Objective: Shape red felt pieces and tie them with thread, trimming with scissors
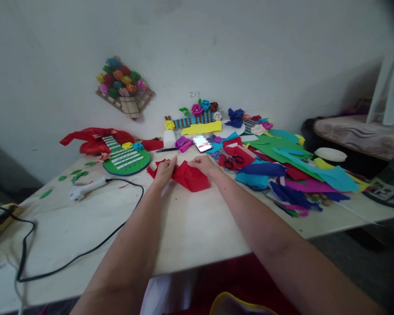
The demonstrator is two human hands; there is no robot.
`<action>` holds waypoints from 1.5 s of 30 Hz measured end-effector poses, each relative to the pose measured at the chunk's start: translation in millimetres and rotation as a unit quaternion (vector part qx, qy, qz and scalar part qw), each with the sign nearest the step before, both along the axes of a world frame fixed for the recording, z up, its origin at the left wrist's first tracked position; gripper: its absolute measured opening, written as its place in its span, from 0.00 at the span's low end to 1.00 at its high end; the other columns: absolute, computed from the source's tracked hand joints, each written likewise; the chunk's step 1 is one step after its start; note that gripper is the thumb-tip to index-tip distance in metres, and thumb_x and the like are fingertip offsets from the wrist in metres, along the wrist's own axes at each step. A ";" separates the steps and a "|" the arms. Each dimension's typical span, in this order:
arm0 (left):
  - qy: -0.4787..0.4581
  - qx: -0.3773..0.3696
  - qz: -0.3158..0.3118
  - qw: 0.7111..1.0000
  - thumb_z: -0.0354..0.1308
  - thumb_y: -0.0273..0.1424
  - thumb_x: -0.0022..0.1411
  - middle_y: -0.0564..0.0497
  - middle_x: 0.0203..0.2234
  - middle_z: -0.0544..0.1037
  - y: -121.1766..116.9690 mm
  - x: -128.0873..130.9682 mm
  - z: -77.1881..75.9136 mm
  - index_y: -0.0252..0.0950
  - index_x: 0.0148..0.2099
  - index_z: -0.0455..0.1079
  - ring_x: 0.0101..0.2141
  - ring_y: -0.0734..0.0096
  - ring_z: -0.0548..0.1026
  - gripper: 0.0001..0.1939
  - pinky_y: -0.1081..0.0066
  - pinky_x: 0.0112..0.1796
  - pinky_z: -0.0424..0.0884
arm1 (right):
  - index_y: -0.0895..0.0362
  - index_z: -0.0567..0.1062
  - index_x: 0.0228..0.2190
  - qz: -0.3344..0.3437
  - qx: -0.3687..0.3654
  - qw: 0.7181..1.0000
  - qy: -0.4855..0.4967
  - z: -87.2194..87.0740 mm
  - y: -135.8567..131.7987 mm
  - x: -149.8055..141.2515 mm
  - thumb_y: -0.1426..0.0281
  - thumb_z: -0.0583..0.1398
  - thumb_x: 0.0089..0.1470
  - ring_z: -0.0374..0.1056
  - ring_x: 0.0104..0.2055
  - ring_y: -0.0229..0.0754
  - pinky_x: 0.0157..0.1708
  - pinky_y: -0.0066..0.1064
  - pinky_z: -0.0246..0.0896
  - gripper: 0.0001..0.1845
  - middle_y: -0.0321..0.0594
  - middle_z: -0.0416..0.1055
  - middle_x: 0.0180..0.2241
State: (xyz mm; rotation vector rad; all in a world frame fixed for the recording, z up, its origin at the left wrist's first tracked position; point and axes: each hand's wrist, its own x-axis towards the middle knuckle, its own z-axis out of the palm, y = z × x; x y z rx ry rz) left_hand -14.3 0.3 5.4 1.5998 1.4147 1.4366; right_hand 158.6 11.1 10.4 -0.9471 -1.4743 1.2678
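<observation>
A folded piece of red paper (190, 177) lies on the white table (190, 223) in front of me. My left hand (165, 169) pinches its left edge, fingers closed on the paper. At the paper's upper right edge, my right hand (203, 164) grips it with curled fingers. Both forearms stretch out over the table from the near edge.
A white glue gun (85, 189) with a black cord (85, 251) lies at the left. Scissors (233, 161) rest on a heap of coloured paper sheets (282, 168) at the right. A green paper guitar (124, 157), a phone (202, 143) and paper flowers (200, 109) sit near the wall.
</observation>
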 end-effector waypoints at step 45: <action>-0.007 0.036 0.041 0.998 0.59 0.42 0.46 0.57 0.12 0.60 -6.5 11.1 4.5 0.35 0.18 0.59 0.18 0.78 0.58 0.18 0.75 0.19 0.51 | 0.59 0.73 0.26 0.042 -0.039 0.997 0.061 0.3 2.8 8.8 0.53 0.60 0.42 0.68 0.26 0.38 0.25 0.27 0.61 0.20 0.38 0.73 0.23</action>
